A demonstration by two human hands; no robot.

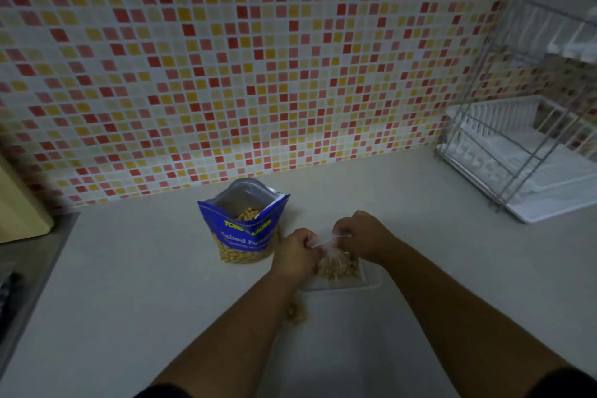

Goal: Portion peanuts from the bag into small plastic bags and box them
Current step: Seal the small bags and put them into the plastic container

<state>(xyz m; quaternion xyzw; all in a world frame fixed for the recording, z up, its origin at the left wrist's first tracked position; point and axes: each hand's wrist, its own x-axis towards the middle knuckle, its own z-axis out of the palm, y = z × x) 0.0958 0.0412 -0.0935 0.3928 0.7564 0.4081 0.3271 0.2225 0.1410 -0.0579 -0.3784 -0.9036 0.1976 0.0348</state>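
Note:
A blue bag of salted peanuts (243, 226) stands open on the counter near the tiled wall. To its right, a small clear plastic bag (336, 265) holding peanuts rests in a shallow clear plastic box (371, 283). My left hand (295, 254) and my right hand (361, 234) both pinch the twisted top of that small bag, pulling it apart between them. Under my left forearm lies another small clump of peanuts (295, 315), partly hidden; whether it is bagged is unclear.
A wire dish rack (529, 126) on a white drip tray stands at the back right. A pale wooden board (19, 203) leans at the left, beside a metal sink edge (35, 271). The tiled wall runs behind the counter.

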